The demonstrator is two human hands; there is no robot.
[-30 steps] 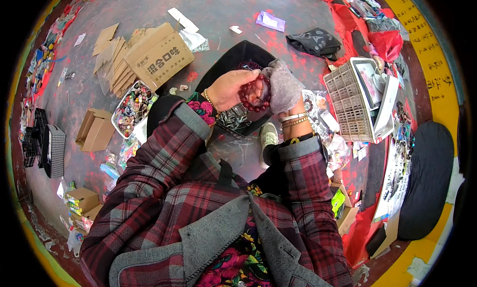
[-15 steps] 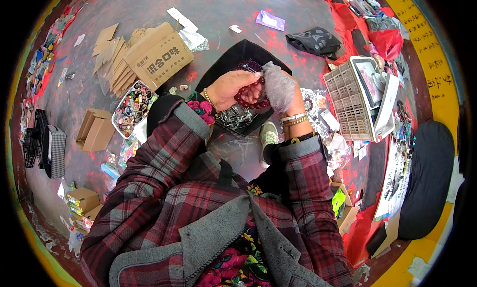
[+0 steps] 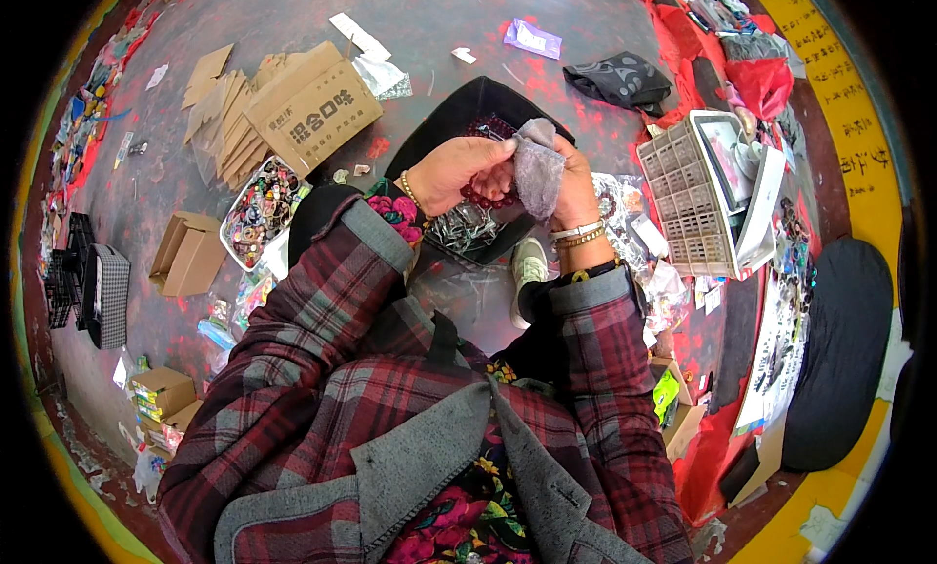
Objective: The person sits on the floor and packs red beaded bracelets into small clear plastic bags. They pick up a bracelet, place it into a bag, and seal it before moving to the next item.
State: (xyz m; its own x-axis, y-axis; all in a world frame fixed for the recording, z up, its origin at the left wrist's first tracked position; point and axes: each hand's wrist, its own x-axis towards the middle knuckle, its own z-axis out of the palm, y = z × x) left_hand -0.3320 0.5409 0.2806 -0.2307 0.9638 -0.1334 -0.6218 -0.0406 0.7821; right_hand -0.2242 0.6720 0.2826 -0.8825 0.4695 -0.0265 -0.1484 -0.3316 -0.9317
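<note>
Over a black bin (image 3: 444,125), my two hands meet. My left hand (image 3: 452,172) is closed on a dark red bead bracelet (image 3: 475,195), only partly visible below its fingers. A small grey cloth (image 3: 539,179) hangs from my right hand (image 3: 574,185), whose fingers are curled behind it and partly hidden. The cloth's upper edge touches the fingertips of my left hand and covers part of the beads. Lower in the bin lie shiny silvery packets (image 3: 464,229), with more dark red beads (image 3: 491,127) toward its far side.
To the left stand a large cardboard box (image 3: 314,110), a white basket of small trinkets (image 3: 262,213) and an open carton (image 3: 185,255). A beige plastic crate (image 3: 688,198) stands on the right. Beyond the bin lie a black bag (image 3: 617,81) and a purple packet (image 3: 533,39).
The grey cloth has shifted slightly left and now hangs folded over more of the beads. My right fingers have turned behind it; less of the bracelet shows.
</note>
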